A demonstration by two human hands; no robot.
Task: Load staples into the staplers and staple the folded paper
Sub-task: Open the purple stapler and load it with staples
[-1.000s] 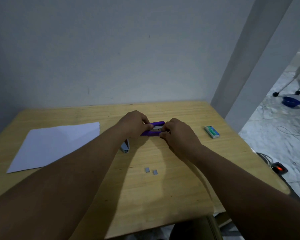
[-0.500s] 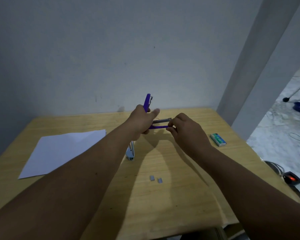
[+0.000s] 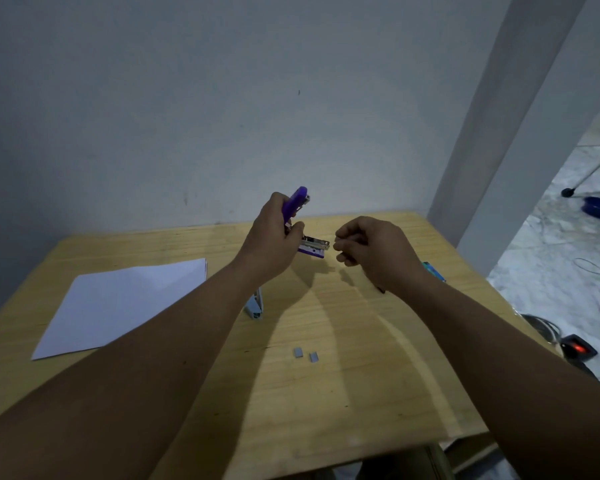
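No text is legible; the staple box (image 3: 434, 271) print seems too blurred.

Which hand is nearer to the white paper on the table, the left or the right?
The left hand. It holds the opened purple stapler above the table, right of the paper. The right hand is farther right, beyond the stapler.
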